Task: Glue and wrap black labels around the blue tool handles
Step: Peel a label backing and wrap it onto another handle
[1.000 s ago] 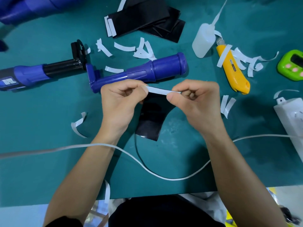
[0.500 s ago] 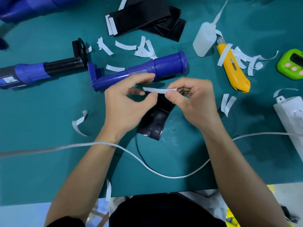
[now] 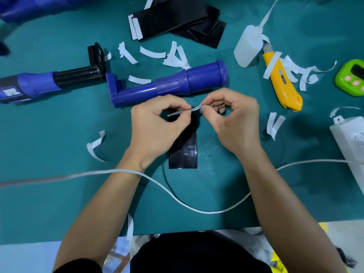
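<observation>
A blue tool handle lies across the green mat, just beyond my hands. A black label lies flat on the mat below them, its far end hidden under my fingers. My left hand and my right hand each pinch one end of a narrow white backing strip held just above the label. A second tool with a blue grip and black shaft lies at the left. A stack of black labels sits at the back.
A clear glue bottle and a yellow utility knife lie at the right, with a green timer and a white power strip beyond. White peeled strips litter the mat. A white cable crosses near the front edge.
The black label turned from slanted to straight on the mat. My hands drew closer together, and the white strip between them now tilts up to the right.
</observation>
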